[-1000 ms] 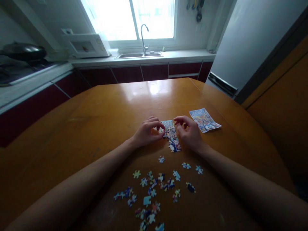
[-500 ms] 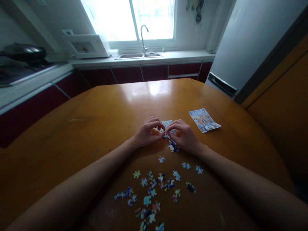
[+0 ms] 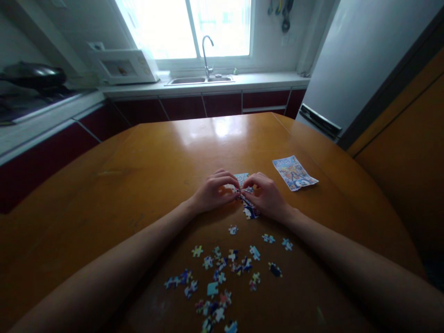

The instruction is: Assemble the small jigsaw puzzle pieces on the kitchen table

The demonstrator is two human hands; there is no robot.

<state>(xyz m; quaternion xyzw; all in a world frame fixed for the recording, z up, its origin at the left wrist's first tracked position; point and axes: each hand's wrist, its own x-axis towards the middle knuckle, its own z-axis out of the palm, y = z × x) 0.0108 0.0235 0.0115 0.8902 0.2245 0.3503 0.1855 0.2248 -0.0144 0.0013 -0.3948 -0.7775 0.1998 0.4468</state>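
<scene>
A partly joined jigsaw puzzle [image 3: 250,212] lies on the table, with its middle covered by my fingers. My left hand [image 3: 217,189] is closed in a pinch at the puzzle's left side, on a small jigsaw piece [image 3: 238,190] that is mostly hidden. From the right, my right hand [image 3: 265,193] pinches at the same spot, its thumb and forefinger almost meeting the left fingertips. A single loose piece [image 3: 233,229] lies just below the puzzle. Nearer to me are several scattered jigsaw pieces [image 3: 212,289], some overlapping.
A creased picture sheet [image 3: 294,173] lies to the right of my hands on the wooden table [image 3: 156,162]. Beyond the table's far edge are a counter with a sink [image 3: 187,80] and a white microwave [image 3: 123,67]. A fridge [image 3: 360,60] stands at the right.
Both hands' fingertips have shifted very slightly to the right over the puzzle, still pinched together. The loose pieces and the picture sheet stay where they were.
</scene>
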